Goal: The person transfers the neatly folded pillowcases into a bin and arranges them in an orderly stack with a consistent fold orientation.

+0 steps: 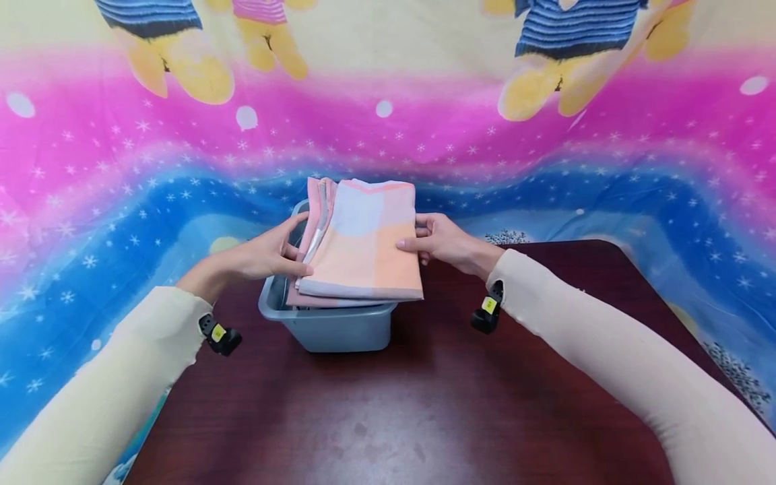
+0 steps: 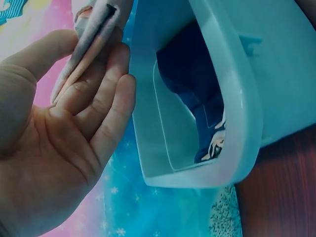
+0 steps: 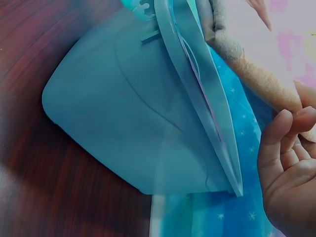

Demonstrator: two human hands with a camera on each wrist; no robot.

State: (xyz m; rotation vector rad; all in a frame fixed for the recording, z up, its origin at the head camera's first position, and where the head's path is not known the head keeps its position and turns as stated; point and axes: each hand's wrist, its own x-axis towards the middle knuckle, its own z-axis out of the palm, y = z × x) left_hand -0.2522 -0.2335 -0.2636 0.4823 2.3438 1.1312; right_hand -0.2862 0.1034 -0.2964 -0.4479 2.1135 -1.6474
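Note:
A folded checked cloth [image 1: 364,242] in pale orange, white and pink is held up over a grey-blue plastic bin [image 1: 345,333]. My left hand [image 1: 261,252] pinches its left edge, thumb in front and fingers behind. At the opposite edge, my right hand [image 1: 445,242] grips the cloth between thumb and fingers. Several folded layers with pink and grey edges show on the cloth's left side. Inside the bin, the left wrist view shows a dark navy cloth [image 2: 190,69] with a light pattern at one end. The right wrist view catches the thick folded edge [image 3: 261,79] beside the right fingertips.
The bin stands on a dark reddish-brown table [image 1: 376,417], towards its back. Behind the table hangs a pink and blue printed curtain [image 1: 424,128] with bears and snowflakes. Each wrist carries a small black camera [image 1: 487,310] just past the pale sleeve.

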